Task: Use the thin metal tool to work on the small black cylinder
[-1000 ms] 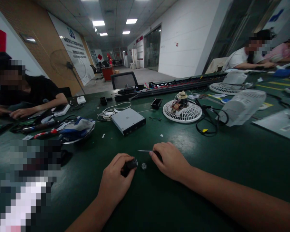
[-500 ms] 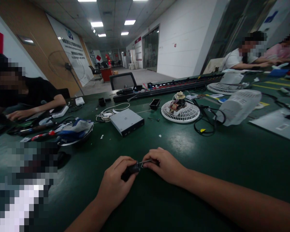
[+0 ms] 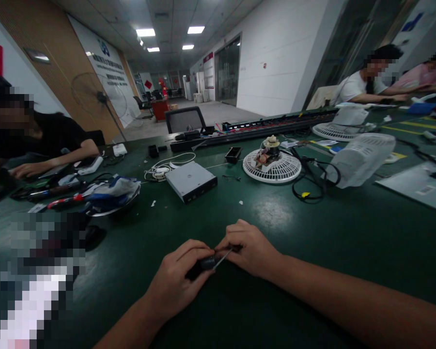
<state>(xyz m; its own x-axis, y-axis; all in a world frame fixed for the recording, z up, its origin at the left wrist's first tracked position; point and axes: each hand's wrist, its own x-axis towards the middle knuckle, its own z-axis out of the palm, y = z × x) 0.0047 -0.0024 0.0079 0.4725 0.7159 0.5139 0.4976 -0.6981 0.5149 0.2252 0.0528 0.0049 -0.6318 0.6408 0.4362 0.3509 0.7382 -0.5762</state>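
My left hand (image 3: 178, 276) is closed around a small black cylindrical part (image 3: 207, 263), whose exact kind I cannot make out. Its end faces right, and my fingers hide the rest. Opposite it, my right hand (image 3: 249, 247) pinches a thin screwdriver (image 3: 223, 258) with a bright metal shaft. The shaft slants down to the left, and its tip meets the end of the black part. Most of the handle is hidden in my right palm. Both hands are just above the green table (image 3: 298, 310), close together.
Beyond my hands lie a grey optical drive (image 3: 191, 179), a small black box (image 3: 233, 154) and a white fan grille with a motor (image 3: 272, 165). A white housing (image 3: 363, 160) and black cable (image 3: 312, 198) are at right. A cloth (image 3: 118, 190) and tools lie left. Other people sit at both sides.
The screwdriver's shaft has swung from nearly level to a steeper slant, tip lower. My left hand has shifted slightly right and down with the black part, nearer my right hand.
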